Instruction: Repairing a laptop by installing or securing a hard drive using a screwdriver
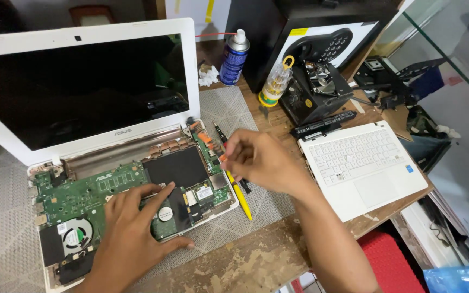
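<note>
A white laptop (6, 135) lies open with its keyboard cover off, showing a green motherboard (77, 195), a black fan (74, 237) and a black shielded block (176, 167). My left hand (128, 233) rests flat on the board, fingers spread toward its middle. My right hand (261, 161) hovers at the laptop's right edge, fingers pinched together near an orange flat cable (206, 140); whether they grip it I cannot tell. A yellow-handled screwdriver (241, 199) lies on the mat under that hand.
The removed white keyboard cover (365, 168) lies at right. Behind stand a blue spray can (234, 57), a jar of screwdriver bits (275, 84), a black device (316, 92) and a black box. A grey mesh mat (229, 114) covers the worn wooden table.
</note>
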